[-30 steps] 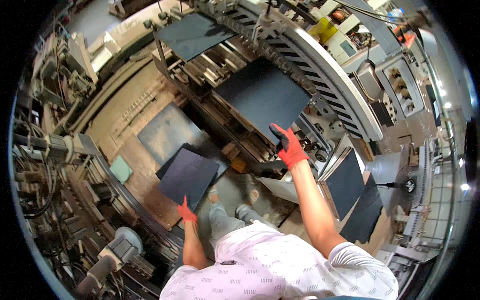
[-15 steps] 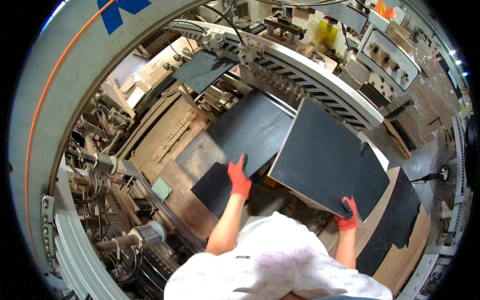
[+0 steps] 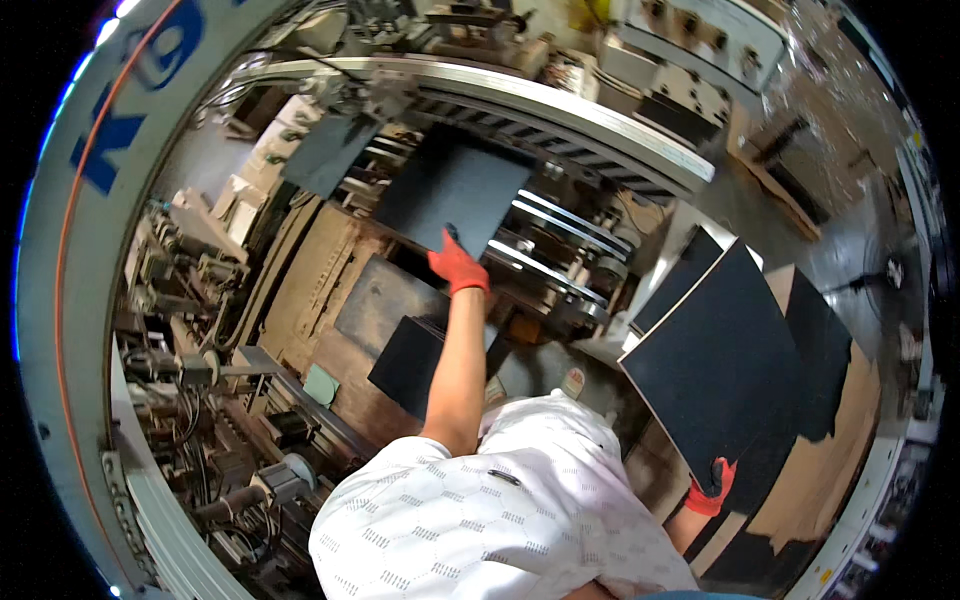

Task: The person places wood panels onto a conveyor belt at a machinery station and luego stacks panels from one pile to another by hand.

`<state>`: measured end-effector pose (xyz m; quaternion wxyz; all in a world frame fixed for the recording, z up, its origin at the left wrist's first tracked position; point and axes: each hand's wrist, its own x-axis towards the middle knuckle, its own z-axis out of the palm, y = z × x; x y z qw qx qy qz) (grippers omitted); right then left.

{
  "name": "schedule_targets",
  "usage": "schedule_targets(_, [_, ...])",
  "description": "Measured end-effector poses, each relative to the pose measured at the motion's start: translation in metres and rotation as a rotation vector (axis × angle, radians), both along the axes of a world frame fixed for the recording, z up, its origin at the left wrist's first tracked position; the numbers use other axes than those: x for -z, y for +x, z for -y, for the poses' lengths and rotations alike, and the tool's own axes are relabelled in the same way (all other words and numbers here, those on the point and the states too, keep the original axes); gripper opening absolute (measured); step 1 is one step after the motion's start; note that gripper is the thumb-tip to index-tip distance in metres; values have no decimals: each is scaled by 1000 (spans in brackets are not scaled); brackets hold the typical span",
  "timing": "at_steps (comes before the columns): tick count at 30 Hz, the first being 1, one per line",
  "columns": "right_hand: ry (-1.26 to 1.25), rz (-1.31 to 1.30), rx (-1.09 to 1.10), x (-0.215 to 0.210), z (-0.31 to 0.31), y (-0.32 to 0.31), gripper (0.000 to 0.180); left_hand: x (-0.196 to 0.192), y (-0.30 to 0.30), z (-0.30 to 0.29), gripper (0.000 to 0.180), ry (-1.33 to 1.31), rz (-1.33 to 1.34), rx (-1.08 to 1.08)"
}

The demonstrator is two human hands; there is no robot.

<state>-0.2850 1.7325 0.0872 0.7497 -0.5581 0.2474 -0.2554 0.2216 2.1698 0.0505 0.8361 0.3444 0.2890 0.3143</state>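
My left hand [image 3: 458, 262], in a red glove with dark fingertips, is at the near edge of a flat black panel [image 3: 455, 185] lying on the machine's rails. Its thumb lies over the edge and the other fingers are partly hidden, seemingly closed on it. At the right, my right hand [image 3: 713, 487], gloved alike, grips the near corner of a second black panel [image 3: 710, 350] with a pale edge. That panel is tilted over the stack on the right. Its underside is hidden.
Metal rollers [image 3: 550, 270] show right of the first panel. A striped machine beam [image 3: 540, 120] runs behind. Black sheets and torn cardboard [image 3: 825, 490] lie at the right, near a fan [image 3: 890, 275]. Small dark boards [image 3: 408, 365] sit left of my body.
The panel at my left hand has slid farther onto the machine. My right hand has carried the other panel to the right, away from the rollers. The whole view has shifted.
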Motion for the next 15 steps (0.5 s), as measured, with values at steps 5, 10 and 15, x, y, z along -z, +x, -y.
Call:
schedule_targets(5, [-423, -505, -11, -25, 24, -38, 47, 5, -1, -15, 27, 216, -402, 176])
schedule_targets(10, [-989, -382, -275, -52, 40, 41, 33, 3, -2, -12, 32, 219, -320, 54])
schedule_targets(15, [-248, -352, -153, -58, 41, 132, 44, 7, -1, -11, 41, 313, -331, 11])
